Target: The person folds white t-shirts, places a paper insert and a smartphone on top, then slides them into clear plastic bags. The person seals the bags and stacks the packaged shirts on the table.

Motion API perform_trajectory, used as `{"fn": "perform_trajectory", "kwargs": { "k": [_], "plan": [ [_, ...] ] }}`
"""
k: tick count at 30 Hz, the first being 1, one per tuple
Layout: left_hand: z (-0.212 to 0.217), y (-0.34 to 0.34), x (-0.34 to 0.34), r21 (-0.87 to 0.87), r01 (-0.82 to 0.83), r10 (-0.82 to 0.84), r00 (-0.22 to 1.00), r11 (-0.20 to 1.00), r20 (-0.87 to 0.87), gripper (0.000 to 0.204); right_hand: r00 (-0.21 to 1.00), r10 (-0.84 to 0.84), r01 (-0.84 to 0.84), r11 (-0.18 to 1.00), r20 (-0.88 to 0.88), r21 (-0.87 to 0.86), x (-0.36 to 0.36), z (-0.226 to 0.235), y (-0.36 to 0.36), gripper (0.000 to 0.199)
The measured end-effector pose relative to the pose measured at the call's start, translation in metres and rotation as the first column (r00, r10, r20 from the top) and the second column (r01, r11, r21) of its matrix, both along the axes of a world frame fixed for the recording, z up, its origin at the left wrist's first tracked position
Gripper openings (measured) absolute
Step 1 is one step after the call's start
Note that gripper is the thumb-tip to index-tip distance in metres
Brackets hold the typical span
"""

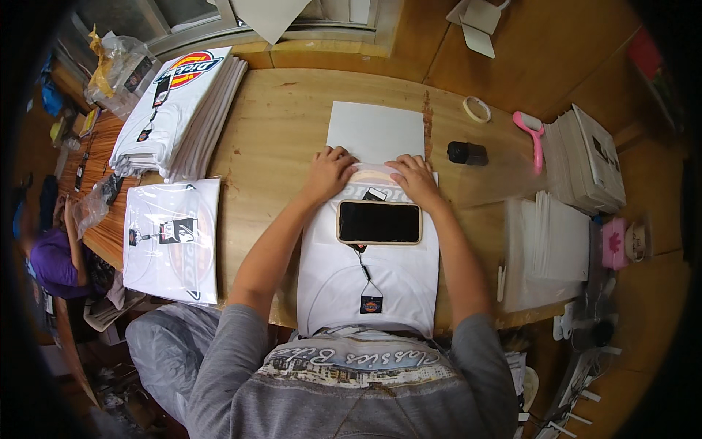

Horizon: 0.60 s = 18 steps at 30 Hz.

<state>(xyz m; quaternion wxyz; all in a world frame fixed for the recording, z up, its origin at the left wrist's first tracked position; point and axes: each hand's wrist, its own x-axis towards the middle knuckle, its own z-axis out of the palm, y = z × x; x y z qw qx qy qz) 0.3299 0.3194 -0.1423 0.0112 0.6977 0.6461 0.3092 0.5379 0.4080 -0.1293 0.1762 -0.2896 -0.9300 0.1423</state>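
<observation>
A folded white T-shirt (330, 274) lies in front of me, with a black hang tag (371, 304) on a cord. My left hand (330, 174) is closed on its far left corner, fingers curled. At the far right corner my right hand (415, 180) grips the same edge, thumb on top. The printed far end looks hazy, as if under clear plastic, but I cannot make out a bag's edge. A phone (379, 222) in a light case appears over the shirt, untouched by either hand. Just past my hands lies a white sheet (376, 123).
To the left are a stack of folded T-shirts (212, 117) and a bagged T-shirt (172, 256). A tape roll (477, 110), black object (467, 154) and pink lint roller (532, 139) lie right, beside piled bags (545, 234). A person in purple (58, 260) sits far left.
</observation>
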Motion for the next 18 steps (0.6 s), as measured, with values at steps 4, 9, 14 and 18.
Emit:
{"fn": "perform_trajectory", "kwargs": {
  "k": [4, 9, 14, 18],
  "plan": [
    [0.016, 0.005, -0.031, -0.245, 0.155, -0.118, 0.980, 0.957, 0.160, 0.031, 0.999, -0.003, 0.014, 0.963, 0.041, -0.267, 0.020, 0.003, 0.024, 0.026],
    [0.029, 0.002, -0.077, -0.551, 0.549, 0.082, 0.657, 0.628, 0.749, 0.032, 1.000, 0.023, -0.020, 0.368, -0.012, -0.930, 0.067, 0.020, 0.061, 0.039],
    [-0.015, -0.056, -0.075, -0.220, 0.737, 0.371, -0.045, 0.639, 0.928, 0.047, 0.843, -0.291, -0.490, -0.071, -0.452, -0.869, 0.100, -0.032, 0.016, 0.054],
    [-0.013, -0.087, -0.057, -0.284, 0.789, 0.463, 0.000, 0.544, 0.886, 0.050, 0.847, -0.322, -0.501, -0.225, -0.422, -0.836, 0.105, -0.026, -0.020, 0.052]
  ]
}}
